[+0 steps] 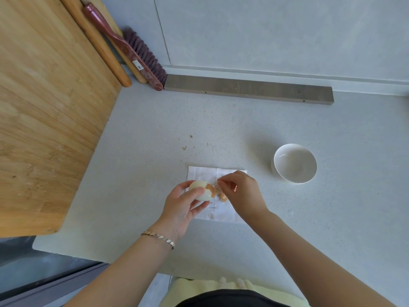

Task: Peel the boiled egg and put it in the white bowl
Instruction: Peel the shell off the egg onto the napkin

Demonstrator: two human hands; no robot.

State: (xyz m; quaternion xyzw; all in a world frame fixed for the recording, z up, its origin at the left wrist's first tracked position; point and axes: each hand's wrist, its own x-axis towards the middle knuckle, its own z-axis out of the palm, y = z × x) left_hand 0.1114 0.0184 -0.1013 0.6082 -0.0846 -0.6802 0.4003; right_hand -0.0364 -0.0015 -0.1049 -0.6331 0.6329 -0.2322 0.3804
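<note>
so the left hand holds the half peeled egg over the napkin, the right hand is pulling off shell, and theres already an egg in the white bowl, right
Not quite: the head view shows the white bowl empty, with no egg in it. The rest holds. The left hand holds the partly peeled egg over the napkin, and the right hand is pulling off a piece of shell.

Your left hand [186, 204] grips the half-peeled egg [202, 190] over the white napkin [223, 207] on the desk [287, 218]. Your right hand [242, 193], at the egg's 3 o'clock, pinches a brown shell piece [222, 196] between its fingers [221, 179]. The white bowl [295, 163] stands apart at 2 o'clock.
</note>
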